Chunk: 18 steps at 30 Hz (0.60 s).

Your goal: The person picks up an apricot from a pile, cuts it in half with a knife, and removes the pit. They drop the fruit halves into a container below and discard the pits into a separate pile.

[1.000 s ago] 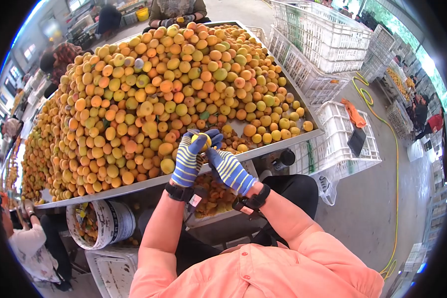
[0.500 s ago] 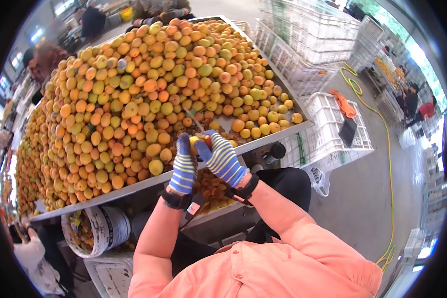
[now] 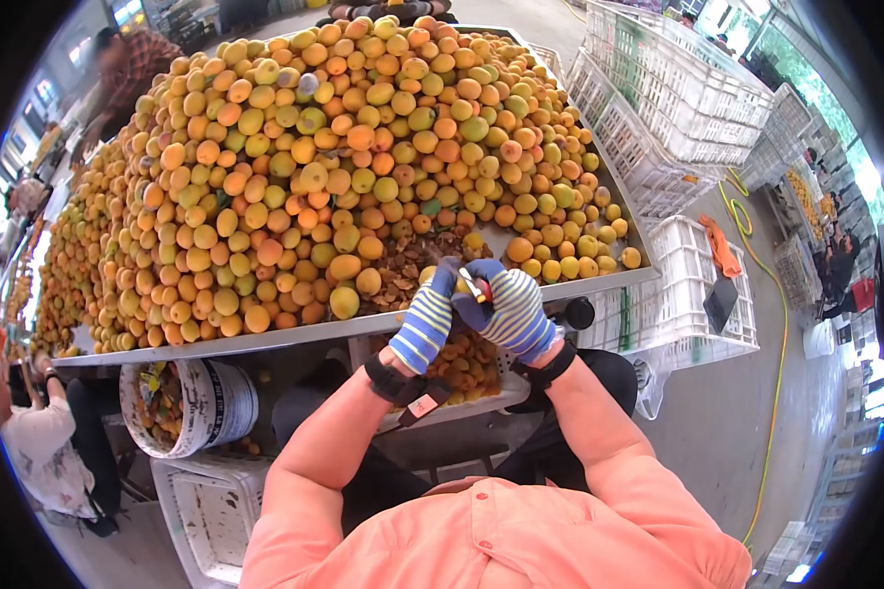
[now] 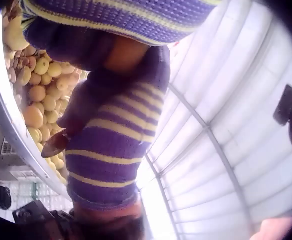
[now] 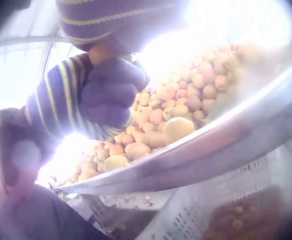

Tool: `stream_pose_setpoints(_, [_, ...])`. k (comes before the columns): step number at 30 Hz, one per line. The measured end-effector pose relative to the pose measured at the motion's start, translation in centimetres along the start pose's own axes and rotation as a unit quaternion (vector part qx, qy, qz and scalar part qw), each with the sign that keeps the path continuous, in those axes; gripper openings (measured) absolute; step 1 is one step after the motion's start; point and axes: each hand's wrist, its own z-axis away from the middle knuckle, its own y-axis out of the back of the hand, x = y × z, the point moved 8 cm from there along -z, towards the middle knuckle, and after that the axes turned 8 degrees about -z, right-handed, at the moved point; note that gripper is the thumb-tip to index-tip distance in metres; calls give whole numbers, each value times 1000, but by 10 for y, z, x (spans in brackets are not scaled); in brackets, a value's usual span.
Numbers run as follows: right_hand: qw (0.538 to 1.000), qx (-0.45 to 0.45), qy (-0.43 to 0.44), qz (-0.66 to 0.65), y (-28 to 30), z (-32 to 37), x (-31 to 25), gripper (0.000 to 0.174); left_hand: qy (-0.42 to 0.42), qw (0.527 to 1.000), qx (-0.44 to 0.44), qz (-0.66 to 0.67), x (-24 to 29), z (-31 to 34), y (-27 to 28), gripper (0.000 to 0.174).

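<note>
Both hands wear blue knit gloves with pale yellow stripes and meet at the front rim of a metal-edged table (image 3: 265,339) heaped with apricots (image 3: 295,196). My left hand (image 3: 425,319) grips an apricot (image 4: 128,56), mostly covered by fingers; its orange skin shows between the gloves in both wrist views. My right hand (image 3: 511,304) is curled round a small knife (image 3: 480,288) with a red and yellow handle, close against the left fingertips. The blade is largely hidden in the head view. Brown scraps (image 3: 413,265) lie on the table just beyond the hands.
Under the hands stands a crate of halved orange fruit (image 3: 467,368). A white bucket (image 3: 231,407) of scraps is at left, above a white crate (image 3: 201,520). White crates (image 3: 673,88) are stacked at right; another crate (image 3: 702,294) bears an orange glove. Other people sit around.
The head view has shifted. Half a second ago the knife blade stuck up past the hands; now the right hand has turned and the fingertips of both hands are close together.
</note>
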Motion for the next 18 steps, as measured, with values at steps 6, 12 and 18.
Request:
stream_pose_setpoints(6, [998,-52,-24,15,7,7,-1,42,22,998,-51,-37,3,18,-19,46])
stream_pose_setpoints(12, [974,61,-154,-156,-8,21,18,27,-392,780,130,-471,56,44,-28,21])
stream_pose_setpoints(18, [892,159,-264,-331,-30,28,23,18,-413,752,173,-484,76,54,-28,25])
